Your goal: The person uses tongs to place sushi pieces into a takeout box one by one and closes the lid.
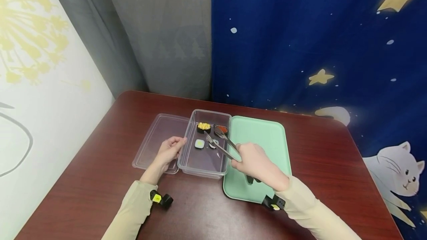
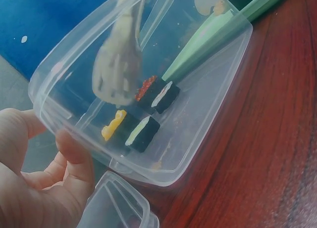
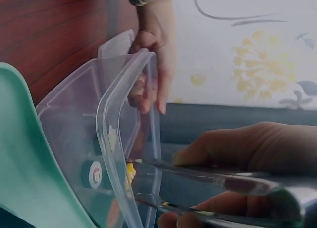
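My left hand (image 1: pixel 169 152) pinches the left rim of a clear plastic container (image 1: pixel 203 162) between thumb and fingers. In my right hand (image 1: pixel 257 162) is a pair of metal tongs (image 1: pixel 219 132), reaching over the container's right wall with the tips spread apart. Below the tips, on the container's floor, sit a corn-topped sushi piece (image 1: pixel 203 126) and a red roe-topped one (image 1: pixel 221 129). Nearer to me lie a white-faced sushi roll with a green centre (image 1: pixel 199 143) and another sushi roll (image 3: pixel 95 175), which the tongs partly cover in the head view.
A light green tray (image 1: pixel 260 130) lies right beside the container. To the container's left, a clear plastic lid (image 1: pixel 151 140) rests flat on the dark red wooden table (image 1: pixel 320 158), partly under my left hand. Curtains hang behind the table's far edge, and a white wall stands to the left.
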### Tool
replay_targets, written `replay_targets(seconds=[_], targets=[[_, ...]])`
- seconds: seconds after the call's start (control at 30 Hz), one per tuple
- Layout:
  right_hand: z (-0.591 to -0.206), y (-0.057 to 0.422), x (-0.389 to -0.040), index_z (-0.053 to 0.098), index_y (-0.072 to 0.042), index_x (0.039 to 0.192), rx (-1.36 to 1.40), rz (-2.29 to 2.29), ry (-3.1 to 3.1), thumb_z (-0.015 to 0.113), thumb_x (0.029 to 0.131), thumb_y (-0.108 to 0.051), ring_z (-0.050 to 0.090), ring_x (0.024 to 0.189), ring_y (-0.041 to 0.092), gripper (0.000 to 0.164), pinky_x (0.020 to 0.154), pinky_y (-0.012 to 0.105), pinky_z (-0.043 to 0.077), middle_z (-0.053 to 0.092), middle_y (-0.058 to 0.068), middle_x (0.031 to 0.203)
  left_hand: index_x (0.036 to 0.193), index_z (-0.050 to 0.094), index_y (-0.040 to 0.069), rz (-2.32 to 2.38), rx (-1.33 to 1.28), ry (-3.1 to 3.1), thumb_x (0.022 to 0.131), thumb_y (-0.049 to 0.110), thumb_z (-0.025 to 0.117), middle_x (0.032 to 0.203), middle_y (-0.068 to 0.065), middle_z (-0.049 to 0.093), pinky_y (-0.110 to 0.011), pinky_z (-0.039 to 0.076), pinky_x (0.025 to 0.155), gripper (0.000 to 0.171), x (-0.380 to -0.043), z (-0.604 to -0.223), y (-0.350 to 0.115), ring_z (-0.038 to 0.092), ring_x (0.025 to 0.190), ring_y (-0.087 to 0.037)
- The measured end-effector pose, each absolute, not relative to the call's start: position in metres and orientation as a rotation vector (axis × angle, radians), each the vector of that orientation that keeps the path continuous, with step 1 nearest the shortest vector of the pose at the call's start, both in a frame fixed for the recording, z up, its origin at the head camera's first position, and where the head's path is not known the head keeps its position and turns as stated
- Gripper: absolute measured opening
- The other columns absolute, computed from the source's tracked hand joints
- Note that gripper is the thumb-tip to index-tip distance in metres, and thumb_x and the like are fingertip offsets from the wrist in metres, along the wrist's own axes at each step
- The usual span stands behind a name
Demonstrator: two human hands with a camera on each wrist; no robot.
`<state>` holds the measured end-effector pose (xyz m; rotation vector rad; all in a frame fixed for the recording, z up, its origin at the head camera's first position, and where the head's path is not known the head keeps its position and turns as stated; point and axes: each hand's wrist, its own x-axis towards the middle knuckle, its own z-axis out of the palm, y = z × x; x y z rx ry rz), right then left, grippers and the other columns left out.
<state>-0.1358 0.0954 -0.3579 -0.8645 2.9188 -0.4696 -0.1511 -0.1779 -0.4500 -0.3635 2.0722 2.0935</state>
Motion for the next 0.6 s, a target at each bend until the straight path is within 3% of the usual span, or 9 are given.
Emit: replay_targets(seconds=[0.17, 0.4, 0.6], targets=[[-0.366, 0.117, -0.126, 0.048, -0.011, 0.078, -0.832, -0.613, 2.972, 0.069, 0.074, -0.023, 0.039, 0.050, 0.009, 0.025, 0.043, 0.024, 0.033, 0.039, -0.008, 0.051, 0.101, 0.054, -0.003, 2.108, -0.371, 2.080, 0.092, 0.020, 0.061, 0.062, 0.005, 0.046, -0.017, 0.034, 0.045, 0.025, -0.156, -0.464, -0.180, 0.039, 0.049, -0.004], [-0.380, 0.148, -0.098, 0.054, -0.013, 0.090, -0.650, -0.784, 3.155, 0.075, 0.072, -0.028, 0.040, 0.055, 0.010, 0.032, 0.047, 0.024, 0.034, 0.044, -0.002, 0.061, 0.099, 0.055, -0.002, 2.119, -0.356, 2.098, 0.092, 0.020, 0.061, 0.061, 0.005, 0.046, -0.016, 0.034, 0.045, 0.024, -0.156, -0.468, -0.179, 0.039, 0.049, -0.003], [-0.391, 0.168, -0.064, 0.061, -0.001, 0.111, -0.490, -0.834, 3.310, 0.078, 0.068, -0.025, 0.042, 0.056, 0.010, 0.052, 0.050, 0.029, 0.038, 0.050, -0.001, 0.066, 0.099, 0.054, -0.001, 2.134, -0.374, 2.077, 0.092, 0.020, 0.061, 0.060, 0.007, 0.045, -0.016, 0.033, 0.045, 0.023, -0.157, -0.467, -0.180, 0.038, 0.049, -0.003]])
